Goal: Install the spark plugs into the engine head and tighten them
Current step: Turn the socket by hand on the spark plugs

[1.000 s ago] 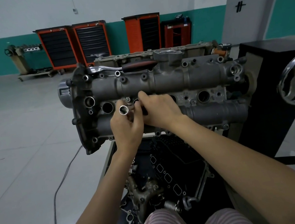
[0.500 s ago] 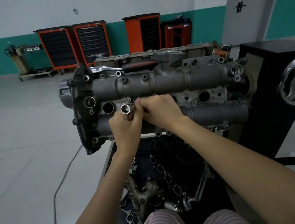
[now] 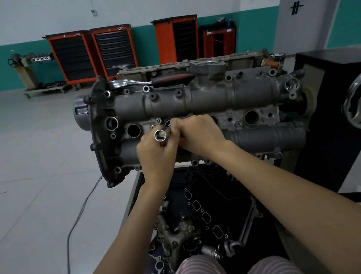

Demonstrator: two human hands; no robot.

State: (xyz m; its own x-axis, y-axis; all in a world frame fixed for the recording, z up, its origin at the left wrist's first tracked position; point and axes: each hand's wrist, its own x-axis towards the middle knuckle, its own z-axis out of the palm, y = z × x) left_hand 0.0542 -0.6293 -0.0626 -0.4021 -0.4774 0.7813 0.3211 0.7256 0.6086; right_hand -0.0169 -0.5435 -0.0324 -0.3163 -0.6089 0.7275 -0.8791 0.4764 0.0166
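Over engine head [image 3: 193, 102], left grip [image 3: 156, 154] around socket [image 3: 160, 135]

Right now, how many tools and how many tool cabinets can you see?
Sockets: 1, in the left hand
Ratchets: 1, lying on top of the engine
Orange cabinets: 3
Red cabinets: 1
Total: 6

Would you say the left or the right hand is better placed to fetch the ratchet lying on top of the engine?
Right, probably: the left hand holds the socket, and the ratchet handle points rightward, nearer the right hand.
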